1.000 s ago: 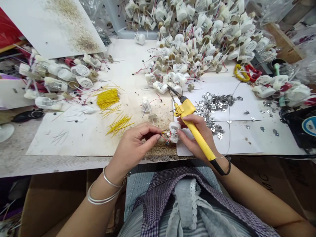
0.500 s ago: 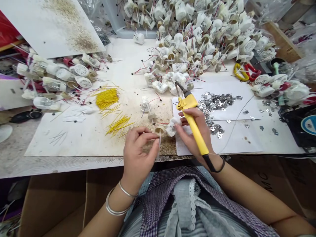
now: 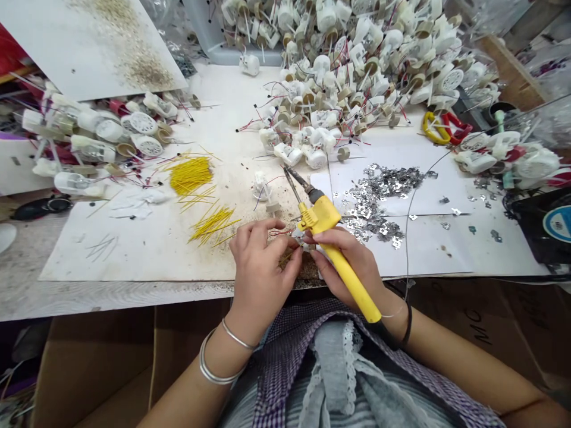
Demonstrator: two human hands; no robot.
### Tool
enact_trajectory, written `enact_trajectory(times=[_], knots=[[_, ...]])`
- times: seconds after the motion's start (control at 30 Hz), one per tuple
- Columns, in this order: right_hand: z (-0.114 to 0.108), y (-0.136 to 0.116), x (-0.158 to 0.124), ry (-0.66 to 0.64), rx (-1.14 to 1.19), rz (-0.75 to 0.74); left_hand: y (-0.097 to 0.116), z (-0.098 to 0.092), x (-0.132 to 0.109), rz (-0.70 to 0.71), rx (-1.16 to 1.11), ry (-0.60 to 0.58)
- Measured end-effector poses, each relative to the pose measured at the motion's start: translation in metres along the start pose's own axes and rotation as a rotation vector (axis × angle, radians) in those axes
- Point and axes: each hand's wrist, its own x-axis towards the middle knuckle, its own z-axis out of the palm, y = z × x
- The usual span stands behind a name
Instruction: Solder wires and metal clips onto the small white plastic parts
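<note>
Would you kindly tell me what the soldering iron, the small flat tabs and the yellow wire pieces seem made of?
Soldering iron: grip likely moulded plastic, smooth and evenly yellow.
Small flat tabs: thin, bright sheet metal, judging by their silvery glints; which metal is unclear.
Yellow wire pieces: probably plastic-covered, from their uniform colour; any cores are too small to see.

Brown cardboard (image 3: 98, 356) beneath the table (image 3: 27, 297)

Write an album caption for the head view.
Left hand and right hand work close together, the right holding a yellow soldering iron, near yellow strands and silver metal pieces.
</note>
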Motion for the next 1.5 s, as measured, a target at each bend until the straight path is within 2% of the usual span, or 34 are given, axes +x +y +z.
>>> enact_trajectory(times=[0.13,0.27,0.43,0.63,0.7,0.8,0.87,1.03,1.33,1.5], knots=[[0.004,0.002,-0.002,-0.035,-0.007,-0.053,-0.003,0.000,0.000,0.011,-0.029,-0.002],[-0.001,0.003,-0.004,-0.017,0.039,0.003,-0.005,-0.002,0.000,0.015,0.028,-0.019],[-0.033,0.000,-0.015,0.072,0.013,0.003,-0.007,-0.003,0.003,-0.002,0.131,-0.077],[-0.075,-0.001,-0.042,0.095,-0.115,-0.032,-0.009,-0.003,0.007,-0.005,0.170,-0.105],[-0.081,0.000,-0.046,0.035,-0.117,-0.016,-0.009,-0.003,0.009,-0.004,0.184,-0.132],[-0.083,-0.001,-0.042,-0.118,-0.045,-0.046,-0.008,-0.002,0.012,0.009,0.201,-0.170],[-0.082,-0.002,-0.038,-0.166,0.002,-0.089,-0.008,-0.002,0.014,0.010,0.191,-0.164],[-0.080,-0.005,-0.031,-0.172,-0.098,-0.135,-0.009,0.001,0.012,0.025,0.101,-0.108],[-0.082,-0.009,-0.029,-0.163,-0.156,-0.150,-0.008,0.005,0.010,0.039,0.059,-0.118],[-0.082,-0.007,-0.029,-0.227,-0.165,-0.178,-0.007,0.008,0.010,0.024,0.074,-0.103]])
